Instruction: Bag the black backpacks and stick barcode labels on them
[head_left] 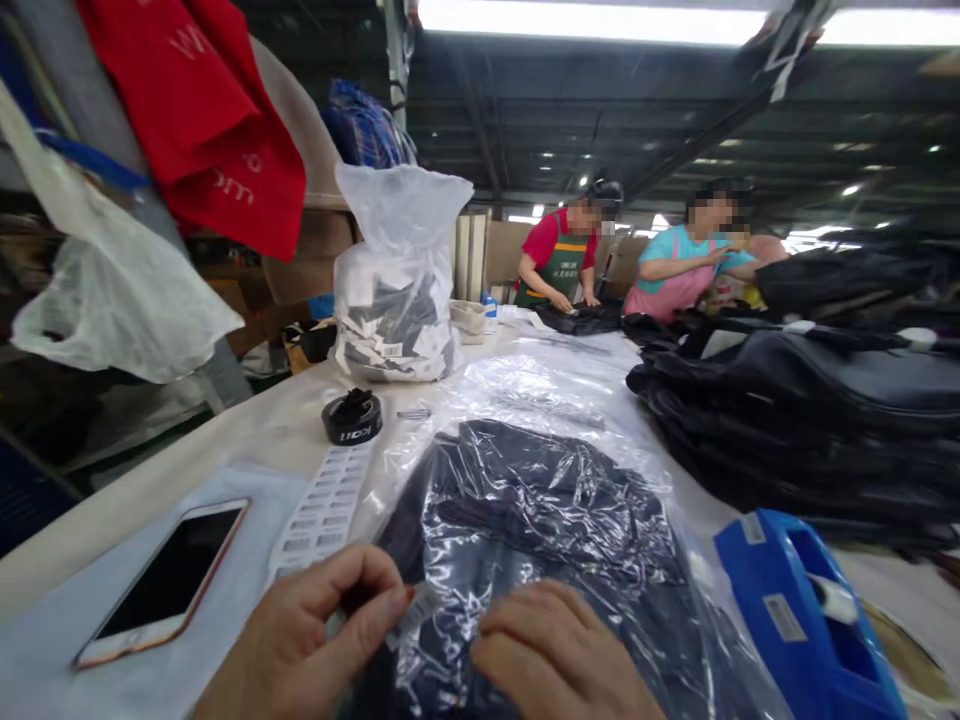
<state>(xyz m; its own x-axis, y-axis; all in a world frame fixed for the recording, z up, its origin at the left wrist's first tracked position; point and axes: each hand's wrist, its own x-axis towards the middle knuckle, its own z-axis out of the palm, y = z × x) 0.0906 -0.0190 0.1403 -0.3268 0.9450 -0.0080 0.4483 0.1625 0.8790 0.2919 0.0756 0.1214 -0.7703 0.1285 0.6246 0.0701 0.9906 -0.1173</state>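
A dark bag [517,500] lies flat on the table in front of me, inside a shiny clear plastic bag [686,500]. Thumb and forefinger of my left hand [315,630] pinch a small white barcode sticker [421,604] at the near left of the plastic. My right hand [559,650] rests on the wrapped bag, fingers bent slightly and lying on the film, holding nothing that I can see. Left of the bag is a sheet of barcode stickers [326,510], its near end close to my left hand.
A phone [169,575] lies at the left, with a black tape roll [352,418] farther back. Behind stands a filled clear sack [394,320]. Black bags [810,420] are piled at right, near a blue plastic holder [802,610]. Two people [562,260] work at the far end.
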